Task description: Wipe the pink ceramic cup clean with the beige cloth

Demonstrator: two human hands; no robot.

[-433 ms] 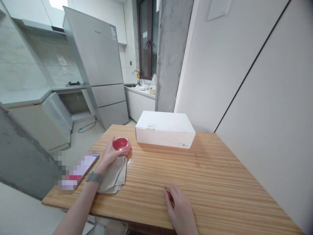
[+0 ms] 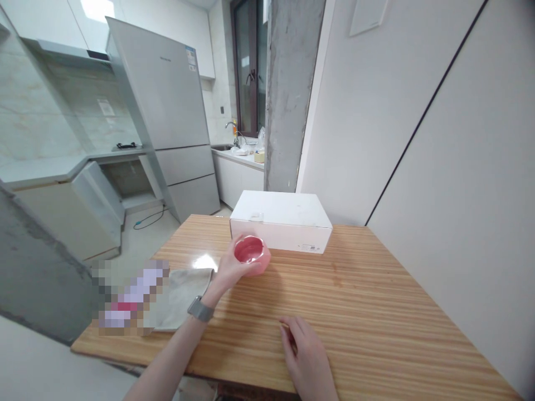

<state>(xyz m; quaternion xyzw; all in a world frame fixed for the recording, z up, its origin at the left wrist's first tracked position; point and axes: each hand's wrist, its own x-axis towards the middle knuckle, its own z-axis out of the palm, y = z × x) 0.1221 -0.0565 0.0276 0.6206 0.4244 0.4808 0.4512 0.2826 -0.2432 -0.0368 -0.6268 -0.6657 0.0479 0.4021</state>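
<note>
1. The left hand reaches over the desk from the near left and grips a pink bowl, thumb on the near side and fingers around the far left side of the rim.
2. The bowl is upright or nearly so, left of the middle of the desk, its open top showing a shiny inside. A shadow falls on the wood on its near side; whether its base touches the desk is hard to tell.
3. Just beyond the bowl, at the far edge of the desk, lies a closed white box. The bowl overlaps its lower left front in view; I cannot tell if they touch.
4. The right hand rests at the near edge, right of the bowl and well apart from it. Its fingers are curled, with the thumb close to the forefinger; I cannot tell whether anything is inside.
5. A grey watch is on the left wrist. Beside that wrist, a grey cloth lies flat on the desk.
6. Left of the cloth is a pixelated purple and pink object.
7. Far left stands a silver fridge.
</note>
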